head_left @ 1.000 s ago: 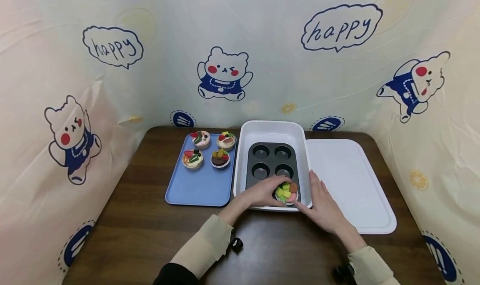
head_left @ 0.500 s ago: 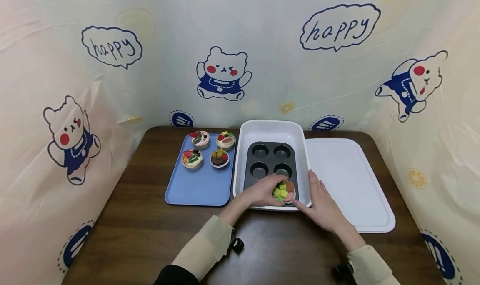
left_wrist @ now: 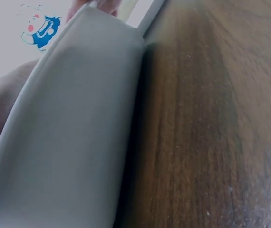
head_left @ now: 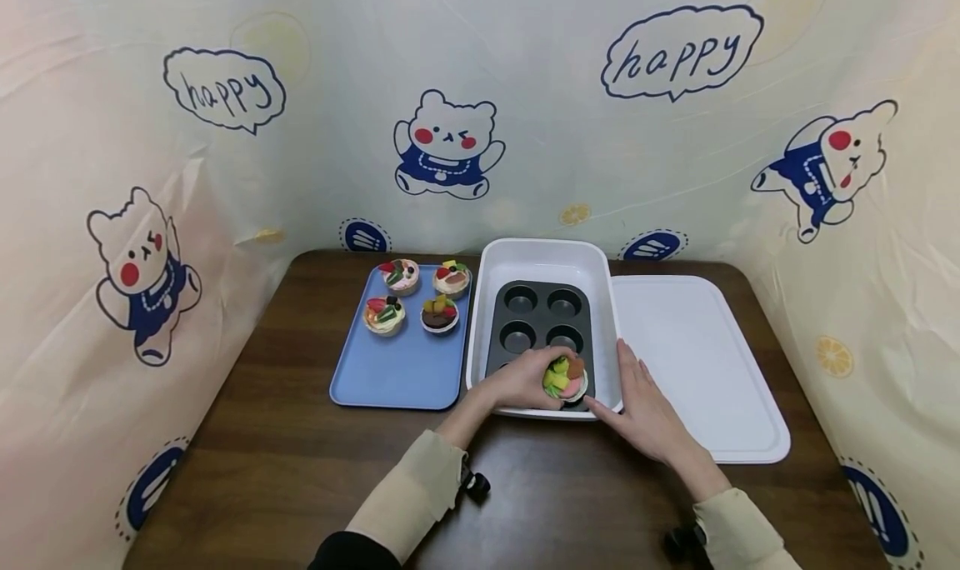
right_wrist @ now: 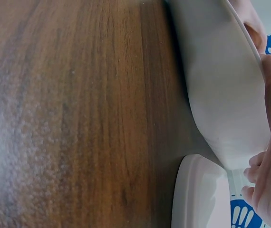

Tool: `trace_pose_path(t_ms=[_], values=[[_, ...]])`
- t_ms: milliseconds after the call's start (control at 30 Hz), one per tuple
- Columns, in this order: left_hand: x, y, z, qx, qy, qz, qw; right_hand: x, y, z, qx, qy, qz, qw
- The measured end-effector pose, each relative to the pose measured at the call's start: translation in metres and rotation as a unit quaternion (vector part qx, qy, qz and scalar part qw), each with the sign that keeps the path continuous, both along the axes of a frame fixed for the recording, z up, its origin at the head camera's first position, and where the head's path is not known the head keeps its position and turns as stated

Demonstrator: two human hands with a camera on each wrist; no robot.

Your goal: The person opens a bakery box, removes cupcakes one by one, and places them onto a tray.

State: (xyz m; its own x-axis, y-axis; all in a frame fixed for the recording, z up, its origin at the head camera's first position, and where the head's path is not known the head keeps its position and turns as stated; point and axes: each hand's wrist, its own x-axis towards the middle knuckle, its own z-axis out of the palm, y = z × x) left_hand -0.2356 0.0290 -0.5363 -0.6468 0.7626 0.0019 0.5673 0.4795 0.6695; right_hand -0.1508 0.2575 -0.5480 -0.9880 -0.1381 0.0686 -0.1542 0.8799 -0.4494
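Note:
My left hand (head_left: 521, 380) grips a cupcake (head_left: 564, 377) topped with yellow, green, brown and pink pieces, thumb and fingers around its side. It is over the front right of a dark muffin tin (head_left: 542, 313), and a dark cup edge shows below it. The tin lies inside a deep white tub (head_left: 546, 262). My right hand (head_left: 654, 412) rests against the tub's front right corner, fingers straight along the outer side and thumb at the front rim. In the right wrist view those fingers (right_wrist: 256, 168) lie by the tub wall (right_wrist: 226, 90). The tin's front left cup is mostly hidden.
To the left, a blue tray (head_left: 397, 378) bears several cupcakes (head_left: 384, 316) at its back. A flat white lid or tray (head_left: 705, 362) lies to the tub's right. All stand on a brown wooden table (head_left: 300, 470), with a printed curtain (head_left: 540, 153) around it.
The cupcake in my left hand has shifted slightly left and away from me, and now tilts, showing more of its white side and the cup below. My right hand stays at the tub's corner.

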Motion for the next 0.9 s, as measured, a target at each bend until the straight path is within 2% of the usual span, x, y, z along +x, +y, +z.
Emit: trace_pose_path(t_ms=[133,300,667,767,900], values=[[0.0002,-0.0012,0.0033,0.056,-0.038,0.002,0.9977,0.0006,0.0008,0.0027,0.002,0.003,-0.003,1.0],[-0.0003,-0.0021,0.0057,0.111,-0.038,0.009,0.9931,0.0014,0.0015,0.0038,0.0,0.006,-0.005,1.0],[-0.0021,-0.0005,0.0088,0.155,-0.038,0.013,0.9871,0.0014,0.0048,0.0029,-0.002,0.007,-0.009,0.9999],[-0.0025,-0.0023,0.0094,0.167,-0.056,0.018,0.9842,0.0008,0.0034,0.0022,-0.004,0.01,-0.008,0.9999],[-0.001,-0.009,0.0097,0.182,-0.091,0.04,0.9782,0.0008,-0.0003,-0.0003,-0.008,0.014,-0.003,0.9999]])
